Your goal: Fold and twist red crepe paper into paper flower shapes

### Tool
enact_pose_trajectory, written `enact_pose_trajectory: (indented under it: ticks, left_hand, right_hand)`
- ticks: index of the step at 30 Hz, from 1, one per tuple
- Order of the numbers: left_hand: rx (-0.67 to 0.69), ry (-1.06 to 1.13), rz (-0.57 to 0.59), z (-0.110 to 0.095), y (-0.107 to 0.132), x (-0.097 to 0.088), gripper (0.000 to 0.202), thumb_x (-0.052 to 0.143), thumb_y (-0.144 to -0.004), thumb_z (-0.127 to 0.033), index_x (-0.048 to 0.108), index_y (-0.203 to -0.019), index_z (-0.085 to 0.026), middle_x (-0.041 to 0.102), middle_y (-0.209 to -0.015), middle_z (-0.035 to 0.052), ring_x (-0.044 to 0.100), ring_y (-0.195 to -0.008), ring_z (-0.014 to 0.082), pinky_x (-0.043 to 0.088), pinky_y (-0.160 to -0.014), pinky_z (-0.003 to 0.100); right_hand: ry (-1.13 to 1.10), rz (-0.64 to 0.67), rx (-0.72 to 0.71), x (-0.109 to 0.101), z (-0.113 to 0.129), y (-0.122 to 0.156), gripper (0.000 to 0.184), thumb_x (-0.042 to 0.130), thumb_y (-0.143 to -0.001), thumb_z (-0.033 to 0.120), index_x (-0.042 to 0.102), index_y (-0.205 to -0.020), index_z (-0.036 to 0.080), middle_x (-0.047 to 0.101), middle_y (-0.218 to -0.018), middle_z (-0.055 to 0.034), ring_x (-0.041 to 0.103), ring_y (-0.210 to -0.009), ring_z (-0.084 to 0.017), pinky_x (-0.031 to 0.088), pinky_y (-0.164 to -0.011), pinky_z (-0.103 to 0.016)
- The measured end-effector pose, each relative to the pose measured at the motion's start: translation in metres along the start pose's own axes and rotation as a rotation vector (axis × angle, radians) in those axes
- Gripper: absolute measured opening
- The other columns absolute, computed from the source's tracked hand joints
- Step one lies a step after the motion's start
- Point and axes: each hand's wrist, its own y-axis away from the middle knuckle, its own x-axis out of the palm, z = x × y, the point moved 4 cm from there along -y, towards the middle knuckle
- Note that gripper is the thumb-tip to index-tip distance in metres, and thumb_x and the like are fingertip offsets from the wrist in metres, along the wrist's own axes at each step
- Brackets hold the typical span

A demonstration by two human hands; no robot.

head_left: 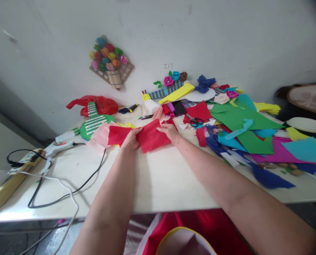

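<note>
A red sheet of paper (154,138) is stretched between my two hands, a little above the white table (171,180). My left hand (132,139) pinches its left edge, and my right hand (170,132) grips its upper right side. More red paper (118,135) lies just left of my left hand, beside a pale pink sheet (101,136). Scissors with dark handles (196,122) rest beyond my right hand, close to a folded red piece (202,109). A small red strip (201,137) lies to the right of that hand.
At left are a green guitar-shaped craft (94,125), a white glue gun (58,148) with its cord, and a power strip (17,179). Coloured paper such as a green sheet (243,115) heaps the right side. Paper flowers (106,53) hang on the wall.
</note>
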Motion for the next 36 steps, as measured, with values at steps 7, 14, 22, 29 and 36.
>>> enact_pose_trajectory:
  ticks: [7,14,22,29,36]
  left_hand:
    - [-0.003,-0.018,0.016,-0.0011,0.0014,0.0005,0.014,0.063,-0.062,-0.010,0.062,-0.075,-0.009,0.069,-0.070,0.0080,0.066,-0.072,0.0206,0.053,-0.077,0.032]
    - [0.094,-0.137,0.092,-0.0048,0.0018,0.0016,0.021,0.074,-0.056,-0.015,0.062,-0.073,-0.012,0.067,-0.066,0.0033,0.063,-0.060,0.0137,0.050,-0.059,0.022]
    - [0.109,-0.268,0.059,-0.0028,0.0027,-0.0002,0.031,0.080,-0.050,-0.022,0.055,-0.066,-0.014,0.064,-0.057,0.0009,0.060,-0.051,0.0119,0.047,-0.049,0.020]
    - [0.071,-0.331,0.107,-0.0005,0.0041,0.0018,0.032,0.080,-0.051,-0.025,0.059,-0.073,-0.013,0.066,-0.064,0.0023,0.061,-0.055,0.0132,0.049,-0.053,0.022]
    - [0.083,-0.341,0.117,0.0000,0.0034,0.0011,0.030,0.080,-0.051,-0.023,0.058,-0.069,-0.014,0.065,-0.063,0.0017,0.060,-0.053,0.0116,0.047,-0.050,0.020]
  right_hand:
    - [-0.152,0.058,0.055,0.0046,-0.0013,-0.0002,0.023,0.069,-0.050,0.030,0.056,-0.063,0.016,0.054,-0.056,0.0052,0.048,-0.058,-0.011,0.038,-0.062,-0.026]
    - [-0.066,0.057,0.092,-0.0008,0.0005,0.0005,0.014,0.067,-0.050,0.023,0.055,-0.053,0.016,0.049,-0.047,0.0062,0.044,-0.052,-0.009,0.035,-0.058,-0.024]
    - [-0.114,0.134,0.138,0.0004,-0.0057,-0.0008,0.016,0.067,-0.051,0.022,0.063,-0.064,0.016,0.060,-0.059,0.0038,0.053,-0.060,-0.012,0.040,-0.063,-0.026]
    - [-0.116,0.132,0.159,-0.0003,-0.0026,0.0028,0.014,0.069,-0.051,0.022,0.058,-0.059,0.016,0.058,-0.053,0.0038,0.054,-0.055,-0.012,0.042,-0.060,-0.027]
    - [-0.173,0.195,0.180,0.0032,-0.0037,0.0044,0.019,0.071,-0.053,0.023,0.064,-0.069,0.015,0.064,-0.061,-0.0005,0.060,-0.061,-0.016,0.047,-0.066,-0.032]
